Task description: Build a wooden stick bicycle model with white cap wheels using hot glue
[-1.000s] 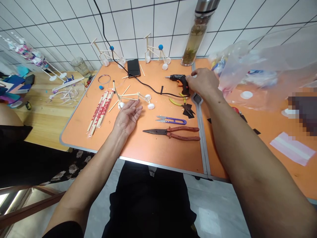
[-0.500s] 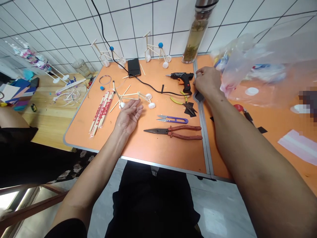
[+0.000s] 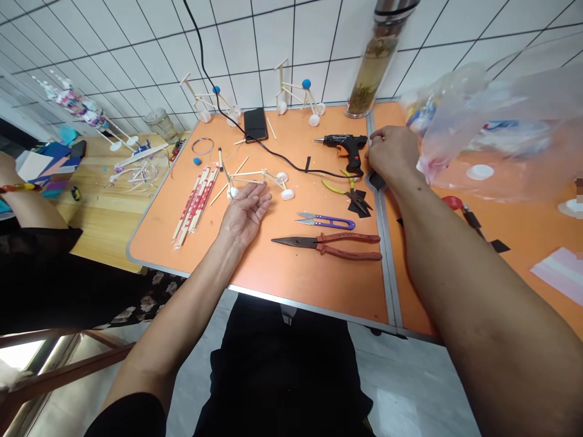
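My left hand (image 3: 246,212) lies palm up on the orange table with its fingers stretched, beside a small stick tricycle frame (image 3: 248,180) with white wheels. My right hand (image 3: 392,152) is at the table's seam, right of a black glue gun (image 3: 344,147). Its fingers curl downward close together, and what they hold, if anything, is hidden. Between the hands lie yellow-handled pliers (image 3: 339,187), purple thread snips (image 3: 327,220) and long-nose pliers with red handles (image 3: 328,244). Paper-wrapped chopsticks (image 3: 195,206) lie left of my left hand.
Two stick tricycles with blue balls (image 3: 306,84) stand by the tiled wall, near a black phone (image 3: 255,124) and a tall tea bottle (image 3: 371,67). The glue gun's cord (image 3: 282,156) crosses the table. Plastic bags (image 3: 510,139) lie at right. Another person's arm (image 3: 36,206) is at left.
The view has turned slightly left, so the table and tools appear farther right. Both hands stay in about the same places on the table. The other person's forearm at left has come up into view.
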`<state>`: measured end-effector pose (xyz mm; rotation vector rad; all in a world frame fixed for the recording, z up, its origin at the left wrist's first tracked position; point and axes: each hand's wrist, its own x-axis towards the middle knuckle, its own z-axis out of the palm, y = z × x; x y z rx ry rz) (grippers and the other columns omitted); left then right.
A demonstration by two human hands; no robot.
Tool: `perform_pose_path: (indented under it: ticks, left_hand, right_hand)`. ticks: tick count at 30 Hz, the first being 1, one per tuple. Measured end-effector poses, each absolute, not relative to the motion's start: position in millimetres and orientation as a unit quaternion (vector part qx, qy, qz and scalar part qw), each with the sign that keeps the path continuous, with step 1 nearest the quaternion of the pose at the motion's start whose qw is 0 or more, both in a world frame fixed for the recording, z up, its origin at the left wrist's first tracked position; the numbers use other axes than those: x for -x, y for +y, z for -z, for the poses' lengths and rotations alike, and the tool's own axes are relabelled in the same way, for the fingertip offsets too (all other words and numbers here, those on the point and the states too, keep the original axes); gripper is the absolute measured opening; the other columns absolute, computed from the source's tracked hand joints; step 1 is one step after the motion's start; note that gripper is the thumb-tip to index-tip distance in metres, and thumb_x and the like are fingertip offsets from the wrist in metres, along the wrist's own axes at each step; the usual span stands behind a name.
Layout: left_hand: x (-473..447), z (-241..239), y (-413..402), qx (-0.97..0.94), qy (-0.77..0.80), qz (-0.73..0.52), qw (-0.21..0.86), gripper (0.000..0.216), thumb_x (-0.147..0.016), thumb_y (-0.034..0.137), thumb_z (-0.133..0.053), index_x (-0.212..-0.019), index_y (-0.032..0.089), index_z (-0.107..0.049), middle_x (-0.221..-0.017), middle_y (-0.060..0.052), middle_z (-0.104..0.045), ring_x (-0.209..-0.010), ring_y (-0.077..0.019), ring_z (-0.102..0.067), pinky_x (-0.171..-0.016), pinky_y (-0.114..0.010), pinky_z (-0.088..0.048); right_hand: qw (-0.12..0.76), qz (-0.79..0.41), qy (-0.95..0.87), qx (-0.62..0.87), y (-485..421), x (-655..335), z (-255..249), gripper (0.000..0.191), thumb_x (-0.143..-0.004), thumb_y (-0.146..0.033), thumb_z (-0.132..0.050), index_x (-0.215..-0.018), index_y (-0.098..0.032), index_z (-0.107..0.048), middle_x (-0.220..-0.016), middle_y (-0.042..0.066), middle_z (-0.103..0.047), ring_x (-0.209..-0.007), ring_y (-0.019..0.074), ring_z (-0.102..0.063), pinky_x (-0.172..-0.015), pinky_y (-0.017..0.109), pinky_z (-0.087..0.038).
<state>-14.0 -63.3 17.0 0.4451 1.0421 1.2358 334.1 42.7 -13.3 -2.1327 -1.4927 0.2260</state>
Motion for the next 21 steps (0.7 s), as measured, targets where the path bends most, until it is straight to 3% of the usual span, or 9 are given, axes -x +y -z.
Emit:
perform_pose_path:
  ticks: [4,16,21]
  left_hand:
    - [14.5,-16.1,-63.3,-0.194,0.462,-0.546,0.671,0.061,-0.098,-0.005,-0.059,-0.151,0.020,-0.075,-0.158,-0.013,-0.080,-0.097,-0.0120,-0.088,-0.095,-0.021,-0.073]
    - [11.6,-18.8,-63.9,-0.188,0.471,-0.550,0.664,0.052,-0.102,-0.008,-0.054,-0.145,0.012,-0.074,-0.161,-0.015,-0.077,-0.098,-0.0105,-0.087,-0.100,-0.019,-0.069]
    - [11.8,-18.4,-64.0,-0.182,0.470,-0.551,0.665,0.047,-0.103,-0.008,-0.055,-0.140,0.012,-0.076,-0.158,-0.015,-0.079,-0.106,-0.0128,-0.088,-0.102,-0.020,-0.070]
  right_hand:
    - [0.303,-0.092,-0.501,0.805,32.3,-324.2,1.5,0.036,-0.112,-0.018,-0.056,-0.133,-0.017,-0.086,-0.144,0.029,-0.081,-0.126,0.0314,-0.071,-0.108,0.046,-0.048]
    - [0.284,-0.112,-0.491,0.816,25.0,-312.7,-10.3,0.041,-0.123,-0.021,-0.056,-0.151,-0.006,-0.081,-0.157,0.032,-0.075,-0.147,0.0250,-0.069,-0.118,0.043,-0.045]
    - [0.284,-0.108,-0.488,0.818,25.9,-313.2,-10.3,0.040,-0.123,-0.021,-0.056,-0.149,-0.004,-0.082,-0.155,0.030,-0.076,-0.148,0.0255,-0.071,-0.114,0.043,-0.046]
